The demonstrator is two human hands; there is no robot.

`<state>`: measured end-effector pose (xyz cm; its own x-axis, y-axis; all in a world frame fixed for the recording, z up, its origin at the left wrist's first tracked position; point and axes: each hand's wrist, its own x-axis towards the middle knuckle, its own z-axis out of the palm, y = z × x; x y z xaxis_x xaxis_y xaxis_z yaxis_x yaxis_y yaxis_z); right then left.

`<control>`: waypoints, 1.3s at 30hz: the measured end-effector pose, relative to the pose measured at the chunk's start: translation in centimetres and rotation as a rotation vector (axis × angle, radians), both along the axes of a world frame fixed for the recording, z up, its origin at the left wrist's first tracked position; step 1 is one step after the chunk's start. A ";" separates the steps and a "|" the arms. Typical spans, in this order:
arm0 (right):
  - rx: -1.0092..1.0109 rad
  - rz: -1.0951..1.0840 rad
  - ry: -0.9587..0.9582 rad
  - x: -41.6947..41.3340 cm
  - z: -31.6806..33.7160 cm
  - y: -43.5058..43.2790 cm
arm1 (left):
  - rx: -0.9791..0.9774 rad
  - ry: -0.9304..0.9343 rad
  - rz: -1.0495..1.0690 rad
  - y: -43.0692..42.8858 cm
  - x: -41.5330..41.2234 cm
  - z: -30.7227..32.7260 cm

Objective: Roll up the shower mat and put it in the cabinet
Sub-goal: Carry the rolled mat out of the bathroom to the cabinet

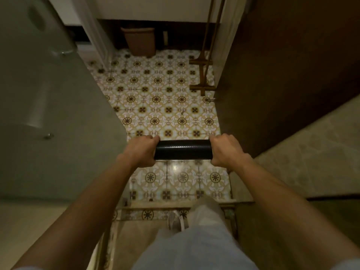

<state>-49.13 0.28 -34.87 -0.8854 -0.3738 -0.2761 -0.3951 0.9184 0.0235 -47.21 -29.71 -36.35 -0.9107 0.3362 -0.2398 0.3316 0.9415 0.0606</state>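
Note:
The shower mat (183, 150) is a black, textured roll lying crosswise in front of me, held above the patterned tile floor (161, 98). My left hand (141, 151) is closed around its left end. At the right end, my right hand (227, 150) grips it the same way. Both arms reach straight forward. I see no open cabinet interior in the head view.
A grey glass shower panel (48, 106) stands on the left. A dark wooden surface (282, 65) rises on the right, with a marbled countertop (311, 152) below it. A brown bin (140, 40) sits at the far wall. Wooden-handled tools (202, 75) lean at the far right.

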 end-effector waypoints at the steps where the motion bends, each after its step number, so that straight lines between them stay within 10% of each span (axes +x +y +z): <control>1: 0.003 0.004 -0.004 -1.7 0.1 -0.6 | -0.006 -0.008 0.007 -0.5 -1.6 0.1; 23: 0.005 0.186 -0.012 -52.7 0.0 -14.9 | -0.074 0.054 0.286 -12.4 -45.2 -0.2; 39: 0.025 0.260 -0.035 -72.8 0.5 -28.3 | -0.083 0.034 0.401 -24.2 -62.7 -0.5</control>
<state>-121.97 -28.04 -34.34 -0.7505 -0.5801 -0.3167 -0.6185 0.7853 0.0273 -109.89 -53.88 -36.82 -0.9735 -0.0660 -0.2191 -0.0619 0.9978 -0.0256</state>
